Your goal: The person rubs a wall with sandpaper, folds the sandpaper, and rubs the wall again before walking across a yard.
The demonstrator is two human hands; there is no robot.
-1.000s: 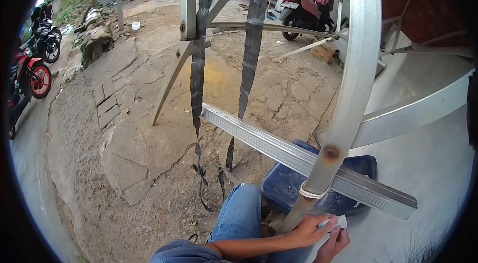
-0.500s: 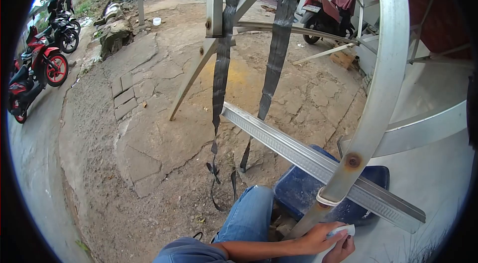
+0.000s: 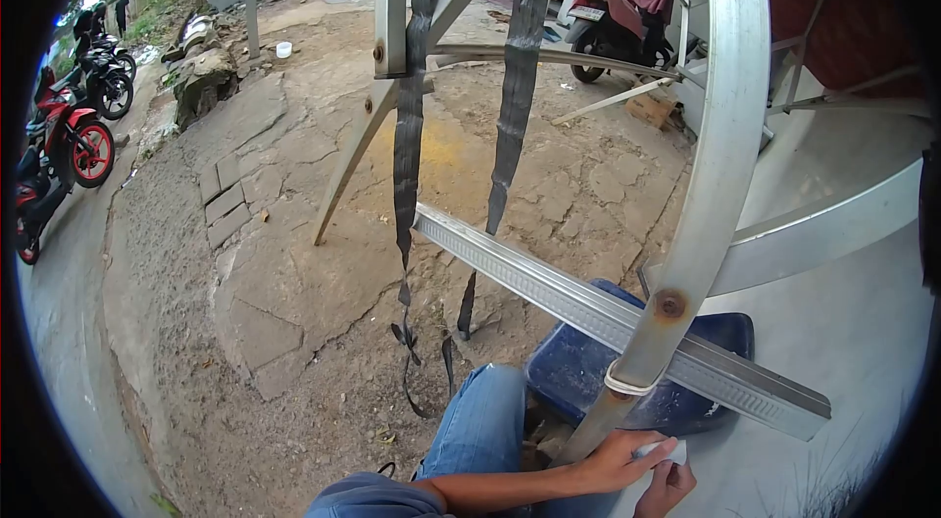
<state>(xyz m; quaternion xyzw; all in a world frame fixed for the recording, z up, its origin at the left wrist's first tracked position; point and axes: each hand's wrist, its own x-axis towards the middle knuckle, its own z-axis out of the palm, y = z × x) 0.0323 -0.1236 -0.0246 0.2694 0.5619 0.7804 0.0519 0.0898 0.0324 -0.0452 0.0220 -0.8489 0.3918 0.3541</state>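
Note:
My left hand [image 3: 619,462] is at the lower right, its arm stretched across from the left. Its fingers are closed on a small white roll-like piece [image 3: 674,452], whose exact kind I cannot make out. My right hand [image 3: 668,491] is just below, fingers curled at the near end of this piece; whether it grips it is not clear. Just above them, a metal frame leg [image 3: 635,346] with a rusty bolt has white cord [image 3: 627,384] wound around it. A perforated metal bar [image 3: 549,285] slants behind this leg, over a dark blue plastic container [image 3: 578,361].
Long black straps [image 3: 518,67] hang from above in the middle. A curved metal frame [image 3: 735,77] rises on the right. Cracked paving [image 3: 294,273] spreads ahead. Red motorcycles [image 3: 78,141] are parked at left, a scooter [image 3: 613,28] at the back. My jeans-clad knee [image 3: 480,420] is at the bottom.
The whole scene has shifted slightly left in view as the head turned. My hands stay together around the white piece, with little change in their grip.

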